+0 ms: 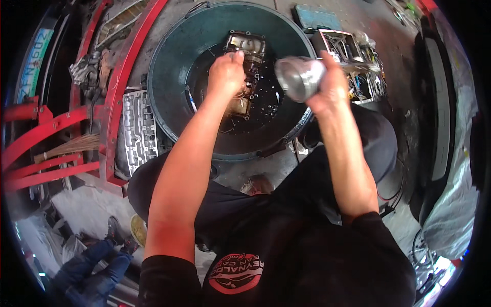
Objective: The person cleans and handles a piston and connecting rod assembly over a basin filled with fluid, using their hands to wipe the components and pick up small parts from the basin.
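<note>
A wide dark-green plastic tub (pixel 169 66) stands in front of me, with dark liquid in its bottom. Over that liquid is a long, oily metal engine cover (pixel 246 46), with bolt holes along its edge. My left hand (pixel 227 75) is closed at the cover's middle, hiding part of it. Near the tub's right rim, my right hand (pixel 331 84) grips a shiny metal cup (pixel 299 78), blurred by motion. The cup is tipped with its mouth toward the tub, apart from the cover. A thin brush-like tool (pixel 191 101) leans inside the tub's left wall.
A silvery cylinder head (pixel 139 130) lies left of the tub, beside a red metal frame (pixel 120 77). Open toolboxes (pixel 340 45) and a teal case (pixel 317 18) stand at right. Another person's legs (pixel 97 271) show at lower left, and a broom (pixel 69 146) lies above them.
</note>
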`<state>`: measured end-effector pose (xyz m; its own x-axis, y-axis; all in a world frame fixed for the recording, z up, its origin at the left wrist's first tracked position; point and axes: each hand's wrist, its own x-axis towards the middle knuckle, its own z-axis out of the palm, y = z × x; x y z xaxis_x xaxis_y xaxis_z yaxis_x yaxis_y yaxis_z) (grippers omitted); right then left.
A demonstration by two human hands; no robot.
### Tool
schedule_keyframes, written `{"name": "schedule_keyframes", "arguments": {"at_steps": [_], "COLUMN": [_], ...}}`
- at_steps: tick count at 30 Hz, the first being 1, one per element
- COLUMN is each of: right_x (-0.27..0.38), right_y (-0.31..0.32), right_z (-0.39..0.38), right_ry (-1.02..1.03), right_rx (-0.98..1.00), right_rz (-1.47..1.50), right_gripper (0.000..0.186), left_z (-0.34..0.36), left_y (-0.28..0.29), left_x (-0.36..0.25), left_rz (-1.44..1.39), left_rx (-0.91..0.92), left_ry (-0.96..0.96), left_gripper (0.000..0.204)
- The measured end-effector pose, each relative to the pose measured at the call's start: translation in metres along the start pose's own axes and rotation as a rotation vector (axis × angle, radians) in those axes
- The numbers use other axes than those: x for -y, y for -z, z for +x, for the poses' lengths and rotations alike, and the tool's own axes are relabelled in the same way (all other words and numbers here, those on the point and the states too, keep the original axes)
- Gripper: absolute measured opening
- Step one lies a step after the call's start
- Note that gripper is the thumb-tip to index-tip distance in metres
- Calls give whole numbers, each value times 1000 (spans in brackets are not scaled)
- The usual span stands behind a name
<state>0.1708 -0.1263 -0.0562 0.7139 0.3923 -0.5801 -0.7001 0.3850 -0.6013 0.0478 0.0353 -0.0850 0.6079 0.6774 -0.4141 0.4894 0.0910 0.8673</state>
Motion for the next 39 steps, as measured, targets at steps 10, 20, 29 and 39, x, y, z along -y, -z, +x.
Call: {"name": "schedule_keyframes", "arguments": {"at_steps": [10,20,29,39], "right_x": [53,50,-12,-84], "right_y": [36,35,36,10], "right_z": [-31,-30,25,25], "right_ry": [100,108,119,75], "right_rx": [-219,-287,-334,-278], "right_rz": [-19,-69,-84,-287], "right_gripper": [29,31,36,32], "left_z": [125,82,30,-62], "left_y": [-143,-193,-94,-16], "left_x": [136,321,164,36], "left_rz": [738,493,198,-136], "left_rx": [316,82,73,-125], "left_ry": [-347,-463,64,-236], "left_gripper": [21,15,23,20]}}
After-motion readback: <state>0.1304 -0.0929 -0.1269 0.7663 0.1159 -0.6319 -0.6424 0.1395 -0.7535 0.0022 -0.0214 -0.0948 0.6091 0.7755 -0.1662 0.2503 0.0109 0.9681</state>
